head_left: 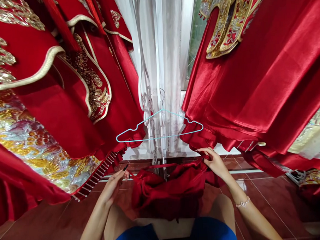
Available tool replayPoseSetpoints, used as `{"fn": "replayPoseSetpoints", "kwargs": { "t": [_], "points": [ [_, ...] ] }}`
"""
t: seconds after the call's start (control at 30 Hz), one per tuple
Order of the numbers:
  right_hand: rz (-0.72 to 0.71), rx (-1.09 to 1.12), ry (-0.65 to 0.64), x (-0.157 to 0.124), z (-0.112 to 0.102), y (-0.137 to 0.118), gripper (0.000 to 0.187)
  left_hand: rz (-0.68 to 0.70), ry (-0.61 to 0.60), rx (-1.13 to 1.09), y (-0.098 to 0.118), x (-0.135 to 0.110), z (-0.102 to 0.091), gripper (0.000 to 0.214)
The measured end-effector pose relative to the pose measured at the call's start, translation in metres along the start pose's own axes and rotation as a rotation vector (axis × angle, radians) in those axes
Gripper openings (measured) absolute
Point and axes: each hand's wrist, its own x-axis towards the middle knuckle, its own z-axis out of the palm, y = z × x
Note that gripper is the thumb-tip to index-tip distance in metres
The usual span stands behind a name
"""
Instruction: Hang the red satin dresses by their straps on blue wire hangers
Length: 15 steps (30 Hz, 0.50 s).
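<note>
A crumpled red satin garment (168, 190) hangs between my two hands, low in the middle. My left hand (113, 185) pinches its left edge, fingers closed on the cloth. My right hand (213, 162) grips the garment's right edge, a bracelet on that wrist. Just above the garment a light-blue wire hanger (160, 128) hangs empty from a white ornate metal stand (148, 99). Neither hand touches the hanger.
Red robes with gold embroidery (55, 103) hang close on the left, and red satin gowns (259, 76) on the right. A white sheer curtain (167, 45) is behind the stand. The floor is dark red tile (264, 196).
</note>
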Motion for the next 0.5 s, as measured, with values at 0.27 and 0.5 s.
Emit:
{"fn": "replayPoseSetpoints", "kwargs": {
  "t": [0.27,0.5],
  "points": [
    [0.107,0.373,0.033,-0.006,0.024,-0.073,0.025,0.323,0.053,0.187,-0.005,-0.016,0.053,0.045],
    [0.095,0.436,0.012,-0.019,0.026,-0.093,0.02,0.373,0.067,0.336,0.017,-0.034,-0.001,0.027]
  ]
}}
